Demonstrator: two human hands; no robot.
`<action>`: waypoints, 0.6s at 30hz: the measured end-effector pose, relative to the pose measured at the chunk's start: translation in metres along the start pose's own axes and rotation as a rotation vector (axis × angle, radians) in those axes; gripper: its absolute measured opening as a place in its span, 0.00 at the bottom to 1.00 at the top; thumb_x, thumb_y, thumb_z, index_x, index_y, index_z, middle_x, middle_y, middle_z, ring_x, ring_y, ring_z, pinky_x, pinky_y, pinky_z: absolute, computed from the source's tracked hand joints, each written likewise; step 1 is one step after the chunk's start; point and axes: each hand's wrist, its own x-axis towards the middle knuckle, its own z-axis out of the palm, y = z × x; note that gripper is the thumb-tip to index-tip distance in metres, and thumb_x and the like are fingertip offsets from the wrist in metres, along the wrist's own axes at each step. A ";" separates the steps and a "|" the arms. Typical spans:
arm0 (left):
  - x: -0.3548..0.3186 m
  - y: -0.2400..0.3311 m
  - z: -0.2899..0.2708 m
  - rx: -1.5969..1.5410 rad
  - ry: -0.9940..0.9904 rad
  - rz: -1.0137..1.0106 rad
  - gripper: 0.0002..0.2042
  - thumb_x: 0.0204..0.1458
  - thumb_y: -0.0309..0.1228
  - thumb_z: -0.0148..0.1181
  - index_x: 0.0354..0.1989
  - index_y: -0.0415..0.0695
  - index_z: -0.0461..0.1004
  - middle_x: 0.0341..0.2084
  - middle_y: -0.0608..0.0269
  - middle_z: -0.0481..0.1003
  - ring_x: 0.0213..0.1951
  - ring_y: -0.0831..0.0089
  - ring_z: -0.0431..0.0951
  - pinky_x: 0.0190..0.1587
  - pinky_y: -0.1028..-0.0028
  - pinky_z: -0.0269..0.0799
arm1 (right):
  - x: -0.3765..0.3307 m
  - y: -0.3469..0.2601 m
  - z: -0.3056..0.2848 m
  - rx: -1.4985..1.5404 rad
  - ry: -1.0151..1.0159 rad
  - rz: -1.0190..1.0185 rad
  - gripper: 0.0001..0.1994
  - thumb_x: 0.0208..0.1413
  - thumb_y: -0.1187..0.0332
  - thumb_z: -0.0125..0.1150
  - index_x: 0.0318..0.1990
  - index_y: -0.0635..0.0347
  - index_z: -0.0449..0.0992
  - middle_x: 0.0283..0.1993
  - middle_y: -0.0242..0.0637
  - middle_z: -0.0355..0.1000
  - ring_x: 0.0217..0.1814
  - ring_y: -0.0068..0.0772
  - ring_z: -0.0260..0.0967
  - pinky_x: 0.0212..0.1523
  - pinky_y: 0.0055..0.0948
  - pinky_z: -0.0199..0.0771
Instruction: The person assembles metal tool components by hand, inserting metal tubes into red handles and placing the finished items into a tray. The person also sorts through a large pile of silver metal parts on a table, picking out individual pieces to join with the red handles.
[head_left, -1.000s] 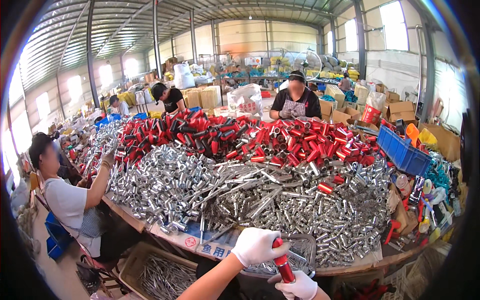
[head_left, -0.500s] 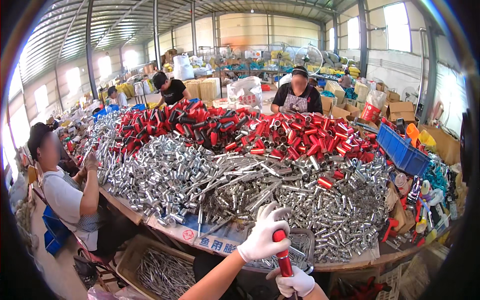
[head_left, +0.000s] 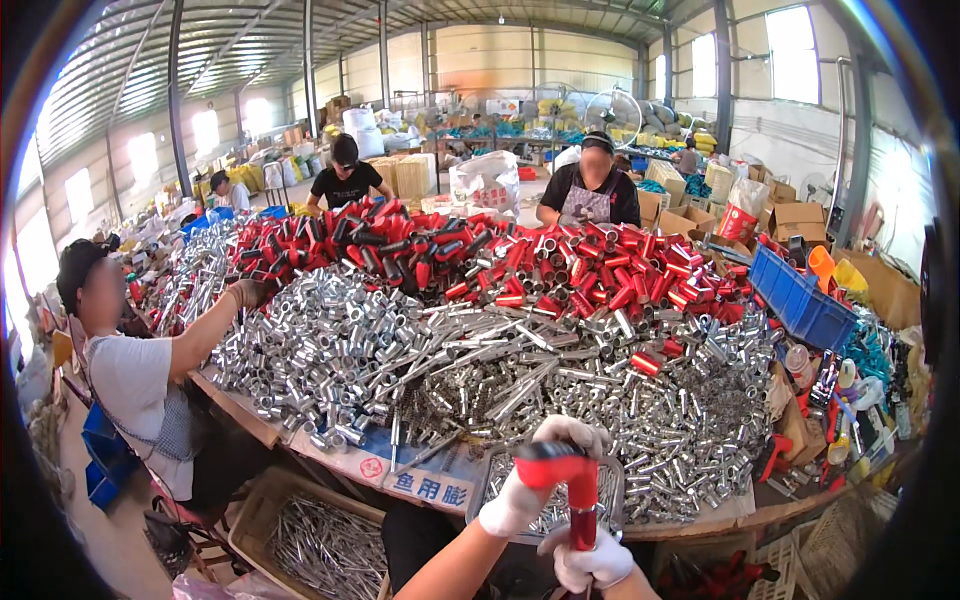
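Note:
Both my hands wear white gloves and meet at the lower centre on one red tool. Its shiny red tube [head_left: 583, 520] stands nearly upright, and a smeared red-and-black grip piece [head_left: 553, 468] juts leftward from its top. My left hand [head_left: 512, 505] is closed round that upper piece, fingers curling behind it. Lower down, my right hand [head_left: 596, 565] wraps the tube's bottom end. Just behind my hands sits a metal tray [head_left: 618, 492] of small silver parts, partly hidden by the left hand.
A table bears heaps of silver sleeves [head_left: 340, 340], thin rods, springs and red handles [head_left: 610, 270]. A blue bin [head_left: 800, 300] tilts at the right. Below the left table edge stands a crate [head_left: 250, 540] of rods. Co-workers sit or stand at the left and far sides.
My left hand has gone from raised fingers to curling over the tool's top, where the red-and-black piece now sticks out leftward. The left co-worker's arm now reaches into the heap.

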 end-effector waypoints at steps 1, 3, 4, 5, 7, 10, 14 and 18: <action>-0.002 -0.006 -0.010 0.070 0.021 -0.024 0.28 0.53 0.65 0.50 0.38 0.48 0.65 0.34 0.58 0.71 0.48 0.58 0.71 0.64 0.52 0.55 | 0.003 -0.001 -0.010 -0.180 0.143 0.035 0.18 0.51 0.73 0.62 0.46 0.78 0.70 0.15 0.33 0.62 0.10 0.22 0.54 0.14 0.24 0.52; -0.006 0.000 -0.003 -0.033 0.054 0.012 0.30 0.51 0.66 0.52 0.39 0.48 0.66 0.36 0.56 0.73 0.49 0.58 0.71 0.63 0.53 0.57 | 0.007 -0.005 -0.005 -0.174 0.031 0.038 0.19 0.50 0.72 0.63 0.46 0.78 0.70 0.16 0.32 0.62 0.12 0.22 0.56 0.15 0.23 0.54; -0.011 -0.008 -0.004 -0.583 0.014 -0.078 0.29 0.51 0.65 0.52 0.39 0.48 0.66 0.37 0.54 0.73 0.49 0.57 0.72 0.61 0.53 0.60 | 0.003 -0.001 0.003 -0.147 -0.054 0.066 0.19 0.50 0.72 0.63 0.46 0.77 0.71 0.16 0.31 0.63 0.13 0.21 0.57 0.16 0.22 0.55; -0.015 -0.016 -0.007 -1.133 -0.032 -0.167 0.29 0.52 0.65 0.52 0.39 0.48 0.67 0.38 0.53 0.74 0.50 0.57 0.72 0.59 0.53 0.63 | 0.000 0.006 0.010 -0.120 -0.139 0.093 0.18 0.51 0.72 0.63 0.46 0.77 0.71 0.17 0.31 0.63 0.14 0.21 0.58 0.17 0.22 0.55; -0.012 -0.009 -0.008 -1.212 -0.141 -0.263 0.30 0.53 0.63 0.51 0.43 0.45 0.67 0.41 0.52 0.75 0.47 0.57 0.74 0.54 0.56 0.68 | 0.006 0.003 0.017 -0.121 -0.138 0.159 0.13 0.47 0.76 0.60 0.41 0.73 0.73 0.18 0.33 0.67 0.17 0.22 0.63 0.19 0.21 0.58; -0.012 0.013 -0.005 -0.004 0.179 -0.484 0.29 0.57 0.55 0.53 0.50 0.38 0.67 0.37 0.56 0.75 0.37 0.68 0.78 0.43 0.67 0.73 | 0.024 -0.010 0.019 -0.882 0.421 -0.205 0.06 0.48 0.75 0.63 0.34 0.67 0.74 0.20 0.35 0.70 0.17 0.23 0.66 0.18 0.23 0.62; -0.019 0.003 -0.013 -0.454 0.117 -0.593 0.12 0.58 0.40 0.56 0.35 0.43 0.70 0.20 0.71 0.66 0.19 0.81 0.65 0.30 0.74 0.68 | 0.009 -0.001 0.014 0.194 -0.150 0.192 0.16 0.54 0.65 0.65 0.44 0.67 0.71 0.14 0.25 0.59 0.12 0.20 0.56 0.15 0.22 0.56; -0.007 0.021 0.017 -0.059 0.227 -0.603 0.19 0.57 0.30 0.58 0.56 0.39 0.67 0.19 0.73 0.64 0.18 0.83 0.64 0.24 0.77 0.65 | 0.018 0.002 0.017 -0.456 0.062 -0.045 0.18 0.52 0.60 0.67 0.39 0.68 0.74 0.13 0.23 0.56 0.14 0.20 0.59 0.16 0.22 0.57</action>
